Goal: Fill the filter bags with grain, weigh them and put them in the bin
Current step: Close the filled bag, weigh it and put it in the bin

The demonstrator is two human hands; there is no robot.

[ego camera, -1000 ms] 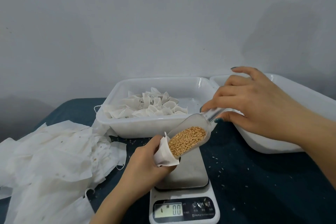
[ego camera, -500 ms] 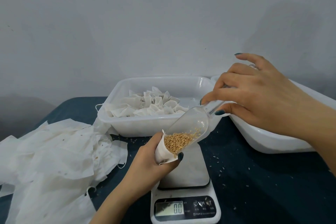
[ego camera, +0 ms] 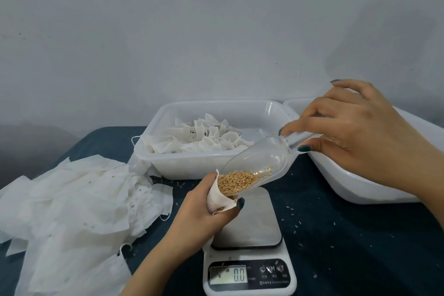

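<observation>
1. At centre frame, the left hand (ego camera: 199,209) curls its thumb and fingers round a small white paper filter bag (ego camera: 217,199), holding it open-topped above the steel platform of a white digital kitchen scale (ego camera: 254,223).
2. The right hand (ego camera: 355,132), at centre right, pinches the handle of a clear plastic scoop (ego camera: 262,158) between thumb and fingers.
3. The scoop tilts down toward the lower left, its mouth at the bag's opening, with golden-brown grain (ego camera: 237,180) gathered at that end.
4. The scale's display (ego camera: 228,274), at the bottom, reads 0.0.
5. Behind the scale, a white rectangular plastic bin (ego camera: 192,166) holds filled white bags (ego camera: 206,137).
6. A second white plastic tub (ego camera: 355,187) sits at the right edge, under the right hand.
7. A loose pile of empty white filter bags (ego camera: 72,204) lies at lower left on the dark blue tablecloth (ego camera: 360,247), which has stray grains scattered on it.
</observation>
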